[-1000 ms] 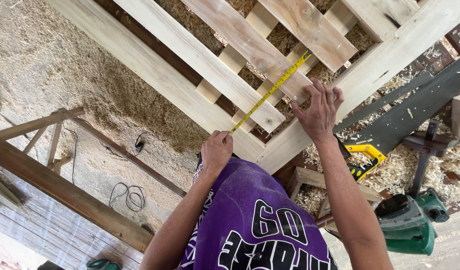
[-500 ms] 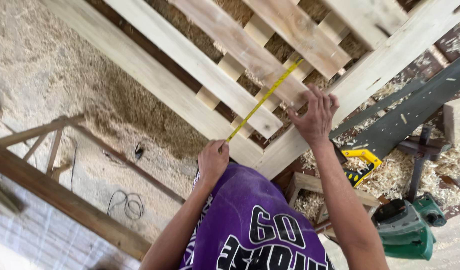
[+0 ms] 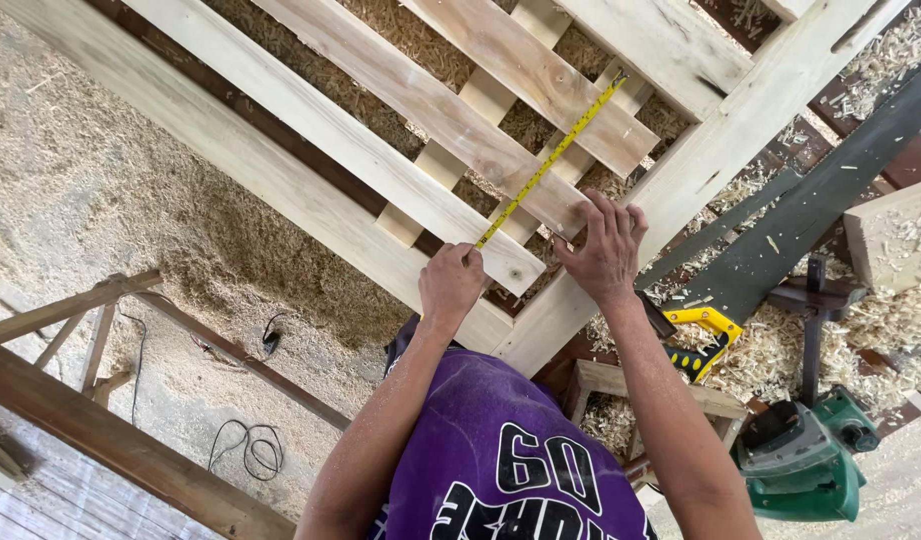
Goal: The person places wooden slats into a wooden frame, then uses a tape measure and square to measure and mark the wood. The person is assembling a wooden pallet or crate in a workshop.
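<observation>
A slatted frame of pale wooden planks (image 3: pixel 401 95) lies in front of me over sawdust. A yellow tape measure (image 3: pixel 556 150) is stretched diagonally across its slats. My left hand (image 3: pixel 451 285) is closed on the tape's near end, at the edge of a slat. My right hand (image 3: pixel 606 245) lies flat with fingers spread on the wood just right of the tape, where a slat meets the thick frame beam (image 3: pixel 721 150). It holds nothing. My purple shirt (image 3: pixel 511 460) fills the bottom of the view.
A yellow-handled hand saw (image 3: pixel 716 335) and a dark green metal bar (image 3: pixel 811 200) lie to the right. A green power tool (image 3: pixel 801 455) sits at lower right beside a wood block (image 3: pixel 896 240). Brown wooden rails (image 3: pixel 111 440), a black cable (image 3: pixel 246 445) and sawdust are at left.
My right hand has slid slightly down and left toward the tape, and my left hand has edged up, so the hands are closer. The tape stays stretched across the slats.
</observation>
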